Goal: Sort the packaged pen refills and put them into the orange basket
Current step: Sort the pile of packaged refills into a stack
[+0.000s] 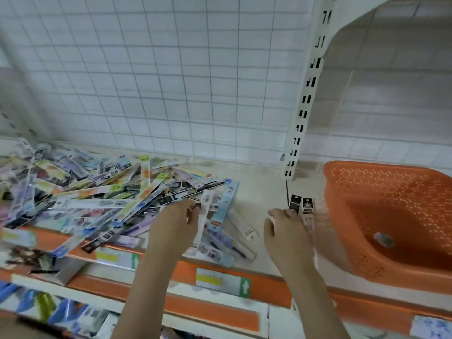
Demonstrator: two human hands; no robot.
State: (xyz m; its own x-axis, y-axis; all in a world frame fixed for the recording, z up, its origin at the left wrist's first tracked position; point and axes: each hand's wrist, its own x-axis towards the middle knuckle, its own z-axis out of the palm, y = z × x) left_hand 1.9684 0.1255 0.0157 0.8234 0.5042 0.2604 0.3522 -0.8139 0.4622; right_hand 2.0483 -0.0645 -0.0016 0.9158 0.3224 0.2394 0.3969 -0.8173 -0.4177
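A big loose pile of packaged pen refills (97, 192) covers the left half of the shelf. My left hand (176, 221) is at the pile's right edge and pinches a white refill pack (204, 216) that stands nearly upright. My right hand (286, 228) grips a few black-topped refill packs (303, 209) just left of the orange basket (391, 216). The basket sits on the shelf at the right, and a round sticker lies on its floor.
A white wire grid panel (171, 81) backs the shelf. A slotted white upright (303, 106) stands between the pile and the basket. The shelf's orange front strip (220, 277) carries price labels. More packaged goods lie on the lower shelf (49, 309).
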